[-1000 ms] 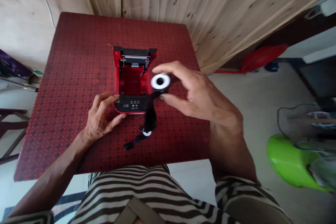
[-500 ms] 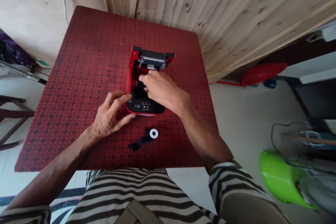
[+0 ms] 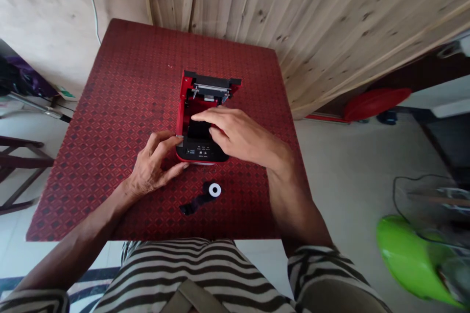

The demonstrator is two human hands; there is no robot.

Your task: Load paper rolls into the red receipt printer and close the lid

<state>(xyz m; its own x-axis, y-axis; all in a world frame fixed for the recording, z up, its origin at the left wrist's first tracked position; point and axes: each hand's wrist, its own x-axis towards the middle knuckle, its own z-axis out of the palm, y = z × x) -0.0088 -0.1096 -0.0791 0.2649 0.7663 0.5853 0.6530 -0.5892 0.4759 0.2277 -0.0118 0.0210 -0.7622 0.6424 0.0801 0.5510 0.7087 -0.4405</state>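
A red and black label printer (image 3: 203, 155) stands on the table with its lid (image 3: 211, 84) raised at the back. My left hand (image 3: 152, 164) grips the printer's front left corner, fingers on top and thumb low against the front. Over the uncovered compartment is my right hand (image 3: 242, 134), its index finger stretched out and its thumb apart. Something black (image 3: 198, 128) lies inside the compartment under those fingers; its kind is not clear. In front of the printer lies a small roll (image 3: 215, 190) with a white end face, a dark strip trailing left from it.
The table (image 3: 135, 83) has a red patterned cover. A wooden plank wall (image 3: 238, 5) rises behind it. On the left are a dark wooden stool (image 3: 22, 159) and a metal pole (image 3: 40, 107). A green plastic object (image 3: 407, 259) sits on the floor at right.
My right hand has drawn back slightly toward me, and its curled fingers have straightened. The black thing in the compartment shows more now. My left hand stays at the corner.
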